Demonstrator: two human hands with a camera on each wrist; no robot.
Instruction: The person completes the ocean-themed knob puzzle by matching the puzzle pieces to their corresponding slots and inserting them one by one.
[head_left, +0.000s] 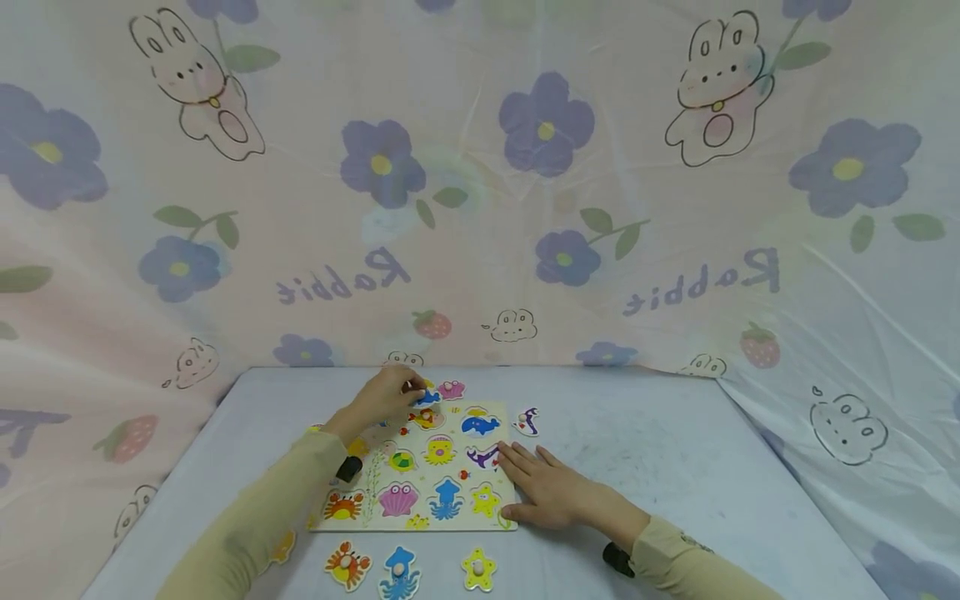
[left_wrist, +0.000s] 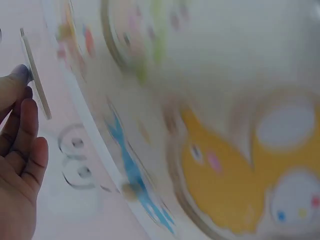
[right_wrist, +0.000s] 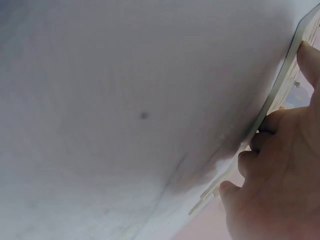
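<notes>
A wooden puzzle board (head_left: pixel 450 523) with printed sea animals lies on the table. Above its far edge my left hand (head_left: pixel 386 398) pinches a blue whale puzzle piece (head_left: pixel 428 397). Seen from the left wrist, the left hand (left_wrist: pixel 17 150) grips this thin piece (left_wrist: pixel 37 82), turned edge-on. My right hand (head_left: pixel 551 492) rests along the board's right edge with fingers spread, near the purple picture. In the right wrist view, fingertips of the right hand (right_wrist: pixel 280 165) touch the board's edge (right_wrist: pixel 275 90). A pink shell piece (head_left: pixel 452 389) lies just beyond the far edge.
In front of the board lie a crab piece (head_left: pixel 348 567), a squid piece (head_left: pixel 400 573) and a starfish piece (head_left: pixel 478 570), each with a knob. A purple piece (head_left: pixel 527 421) sits right of the board. Behind the table hangs a patterned cloth (head_left: pixel 465 233).
</notes>
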